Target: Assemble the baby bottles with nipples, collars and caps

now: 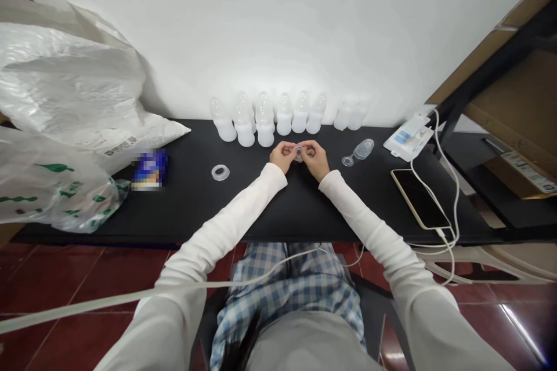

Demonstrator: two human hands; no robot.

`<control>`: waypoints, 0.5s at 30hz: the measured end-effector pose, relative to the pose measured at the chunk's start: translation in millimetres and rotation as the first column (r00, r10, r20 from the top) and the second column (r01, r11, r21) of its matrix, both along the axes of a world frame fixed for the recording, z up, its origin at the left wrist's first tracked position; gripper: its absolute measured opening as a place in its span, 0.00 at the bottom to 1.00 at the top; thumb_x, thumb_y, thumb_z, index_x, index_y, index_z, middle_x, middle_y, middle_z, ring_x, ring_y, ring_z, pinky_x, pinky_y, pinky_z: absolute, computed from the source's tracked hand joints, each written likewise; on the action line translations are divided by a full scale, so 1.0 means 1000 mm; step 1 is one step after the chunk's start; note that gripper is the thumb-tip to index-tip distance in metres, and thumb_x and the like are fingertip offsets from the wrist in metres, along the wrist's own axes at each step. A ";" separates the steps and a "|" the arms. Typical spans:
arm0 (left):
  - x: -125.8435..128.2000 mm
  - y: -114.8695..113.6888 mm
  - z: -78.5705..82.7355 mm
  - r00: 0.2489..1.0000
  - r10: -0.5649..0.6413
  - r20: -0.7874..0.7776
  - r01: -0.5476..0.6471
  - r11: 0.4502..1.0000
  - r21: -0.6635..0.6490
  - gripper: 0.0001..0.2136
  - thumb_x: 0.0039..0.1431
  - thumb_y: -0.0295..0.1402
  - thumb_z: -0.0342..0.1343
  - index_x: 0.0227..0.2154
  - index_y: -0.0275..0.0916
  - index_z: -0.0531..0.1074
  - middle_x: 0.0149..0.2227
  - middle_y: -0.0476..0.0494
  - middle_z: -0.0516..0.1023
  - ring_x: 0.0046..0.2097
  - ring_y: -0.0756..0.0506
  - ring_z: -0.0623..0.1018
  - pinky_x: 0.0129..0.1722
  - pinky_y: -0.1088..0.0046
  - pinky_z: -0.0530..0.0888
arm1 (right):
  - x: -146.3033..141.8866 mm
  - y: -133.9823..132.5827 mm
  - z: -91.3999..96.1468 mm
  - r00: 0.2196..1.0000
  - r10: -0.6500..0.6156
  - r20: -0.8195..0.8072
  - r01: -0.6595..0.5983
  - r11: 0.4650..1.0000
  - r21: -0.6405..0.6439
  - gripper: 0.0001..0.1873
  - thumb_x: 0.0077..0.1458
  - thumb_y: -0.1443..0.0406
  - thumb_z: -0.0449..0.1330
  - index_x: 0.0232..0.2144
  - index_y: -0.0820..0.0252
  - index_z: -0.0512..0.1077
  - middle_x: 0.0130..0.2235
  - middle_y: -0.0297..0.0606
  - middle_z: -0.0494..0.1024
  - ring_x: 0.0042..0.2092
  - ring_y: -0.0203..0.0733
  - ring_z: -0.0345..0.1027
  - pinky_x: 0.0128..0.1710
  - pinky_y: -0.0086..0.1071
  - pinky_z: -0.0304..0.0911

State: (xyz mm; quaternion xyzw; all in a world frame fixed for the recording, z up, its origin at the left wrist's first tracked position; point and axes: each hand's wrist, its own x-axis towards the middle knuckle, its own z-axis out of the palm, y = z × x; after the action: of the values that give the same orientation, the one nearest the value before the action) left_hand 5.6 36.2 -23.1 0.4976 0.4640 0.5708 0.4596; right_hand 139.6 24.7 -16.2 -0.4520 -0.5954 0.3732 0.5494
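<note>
Near the middle of the black table [187, 208], my left hand [284, 156] and my right hand [314, 158] meet fingertip to fingertip. Both pinch a small clear round part [298, 155], mostly covered by the fingers, so its kind is hard to make out. Just behind them stand several white baby bottles with clear domed caps [264, 122]. A whitish ring [220, 172] lies flat to the left of my hands. On the right rest a clear domed piece [364, 149] and a small clear ring-shaped piece [347, 160], close together or touching.
White plastic bags [65, 81] bulge over the table's left end, beside a blurred blue packet [150, 169]. Whitish bottle-like pieces [350, 115] stand by the wall. At right are a white box [408, 137], a phone [420, 199] and a looping white cable [455, 200].
</note>
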 end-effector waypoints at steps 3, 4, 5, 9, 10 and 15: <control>0.001 -0.002 0.002 1.000 -0.002 -0.006 0.002 0.999 0.039 0.07 0.49 0.28 0.66 0.31 0.38 0.76 0.28 0.50 0.78 0.30 0.54 0.74 0.32 0.79 0.73 | -0.002 -0.001 0.001 0.999 -0.023 -0.041 0.023 1.000 0.019 0.19 0.50 0.50 0.65 0.35 0.54 0.65 0.33 0.31 0.69 0.29 0.33 0.65 0.29 0.32 0.69; 0.002 -0.002 0.003 1.000 -0.009 0.001 0.008 0.999 0.037 0.07 0.49 0.28 0.66 0.32 0.38 0.76 0.29 0.50 0.78 0.30 0.54 0.74 0.32 0.79 0.73 | -0.003 -0.002 0.001 0.998 -0.042 -0.042 0.043 0.999 0.030 0.19 0.50 0.50 0.65 0.35 0.54 0.65 0.34 0.32 0.70 0.29 0.33 0.65 0.30 0.32 0.69; 0.002 -0.002 0.004 1.000 -0.016 0.013 0.016 1.000 0.026 0.07 0.49 0.28 0.67 0.32 0.37 0.75 0.29 0.50 0.78 0.30 0.54 0.74 0.32 0.79 0.73 | -0.003 -0.003 0.002 0.997 -0.061 -0.039 0.063 0.997 0.038 0.19 0.50 0.50 0.65 0.35 0.54 0.65 0.35 0.32 0.70 0.29 0.33 0.65 0.30 0.32 0.68; 0.005 -0.002 0.005 0.994 -0.075 0.085 0.082 0.994 -0.078 0.12 0.50 0.32 0.68 0.33 0.37 0.71 0.26 0.52 0.75 0.27 0.54 0.75 0.30 0.77 0.75 | -0.001 -0.003 0.004 0.994 -0.104 -0.025 0.105 0.993 0.050 0.20 0.51 0.49 0.64 0.37 0.54 0.66 0.38 0.36 0.71 0.34 0.35 0.67 0.36 0.34 0.69; 0.005 -0.002 0.006 0.990 -0.100 0.102 0.110 0.989 -0.100 0.13 0.50 0.33 0.69 0.33 0.38 0.69 0.26 0.52 0.75 0.27 0.53 0.76 0.30 0.76 0.75 | 0.000 -0.003 0.004 0.994 -0.106 -0.026 0.108 0.993 0.050 0.20 0.51 0.49 0.64 0.38 0.54 0.67 0.38 0.36 0.72 0.35 0.36 0.68 0.37 0.35 0.69; 0.002 -0.002 0.007 0.984 -0.135 0.120 0.148 0.983 -0.108 0.16 0.45 0.33 0.71 0.31 0.38 0.68 0.27 0.53 0.75 0.27 0.53 0.78 0.32 0.74 0.77 | 0.003 -0.002 0.006 0.997 -0.068 -0.026 0.069 0.997 0.030 0.22 0.49 0.47 0.65 0.37 0.54 0.67 0.38 0.37 0.73 0.37 0.38 0.70 0.39 0.37 0.71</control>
State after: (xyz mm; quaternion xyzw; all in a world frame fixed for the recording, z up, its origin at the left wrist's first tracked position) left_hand 8.1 34.4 -16.4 0.4687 0.4334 0.5357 0.5528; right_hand 142.7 23.0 -10.7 -0.4588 -0.5783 0.3505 0.5763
